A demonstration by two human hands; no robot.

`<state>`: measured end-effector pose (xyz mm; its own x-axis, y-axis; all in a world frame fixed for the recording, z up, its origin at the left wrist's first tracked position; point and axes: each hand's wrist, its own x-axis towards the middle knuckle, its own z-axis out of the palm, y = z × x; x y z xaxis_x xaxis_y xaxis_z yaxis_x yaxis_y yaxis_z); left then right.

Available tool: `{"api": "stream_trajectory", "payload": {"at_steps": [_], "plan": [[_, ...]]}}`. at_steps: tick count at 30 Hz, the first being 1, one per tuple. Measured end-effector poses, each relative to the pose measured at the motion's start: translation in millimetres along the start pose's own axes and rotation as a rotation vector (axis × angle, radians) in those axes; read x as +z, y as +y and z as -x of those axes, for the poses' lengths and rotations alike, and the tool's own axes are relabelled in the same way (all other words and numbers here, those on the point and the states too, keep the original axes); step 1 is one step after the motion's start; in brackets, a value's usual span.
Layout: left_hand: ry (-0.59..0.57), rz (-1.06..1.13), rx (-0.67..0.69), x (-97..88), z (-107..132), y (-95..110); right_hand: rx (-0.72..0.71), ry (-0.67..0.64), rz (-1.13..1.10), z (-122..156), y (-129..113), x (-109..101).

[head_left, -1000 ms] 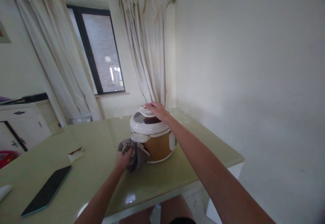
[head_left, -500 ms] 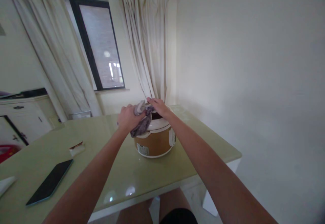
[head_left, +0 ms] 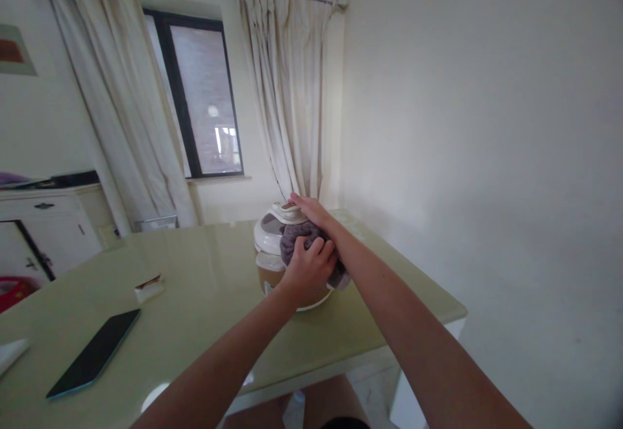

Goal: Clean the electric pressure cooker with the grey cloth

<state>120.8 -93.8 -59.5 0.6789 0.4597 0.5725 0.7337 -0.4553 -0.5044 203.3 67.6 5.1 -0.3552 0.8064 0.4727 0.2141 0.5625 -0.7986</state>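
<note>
A white and tan-brown rice cooker [head_left: 268, 237] stands upright on the green table, its rounded lid and light handle on top. Bunched against its front right side is a purple-grey cloth [head_left: 294, 233]. My left hand [head_left: 311, 261] is closed on this cloth, fingers curled, pressing it to the cooker. Behind it, my right hand [head_left: 314, 211] lies over the top of the lid by the handle, fingers stretched out; their undersides are hidden. Both hands and the cloth cover much of the cooker's front and right side.
The glossy green table [head_left: 204, 286] carries a dark tablet [head_left: 95, 354], a small white packet [head_left: 148, 287] and a white item [head_left: 10, 353] at the left edge. A wall [head_left: 462, 124] runs along the right. Curtains [head_left: 292, 85] and a window [head_left: 204, 98] are behind.
My left hand has carried the cloth from the cooker's left side across to its front right. The right hand stays at the top. The view has tilted up slightly.
</note>
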Motion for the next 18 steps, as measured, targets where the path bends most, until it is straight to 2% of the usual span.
{"api": "stream_trajectory", "payload": {"at_steps": [3,7,13,18], "plan": [[0.029,-0.011,0.07,12.5,1.9,7.2,-0.021,-0.011,-0.006,2.7,-0.3,-2.7],[0.041,-0.021,0.239,19.9,8.4,4.7,-0.054,0.008,-0.005,5.1,0.3,-3.0],[0.075,0.032,0.356,22.7,19.5,-5.9,-0.052,0.006,-0.003,6.6,2.8,1.9],[0.159,0.063,0.418,29.7,33.9,-11.6,-0.076,0.002,0.012,12.2,0.5,3.9]]}}
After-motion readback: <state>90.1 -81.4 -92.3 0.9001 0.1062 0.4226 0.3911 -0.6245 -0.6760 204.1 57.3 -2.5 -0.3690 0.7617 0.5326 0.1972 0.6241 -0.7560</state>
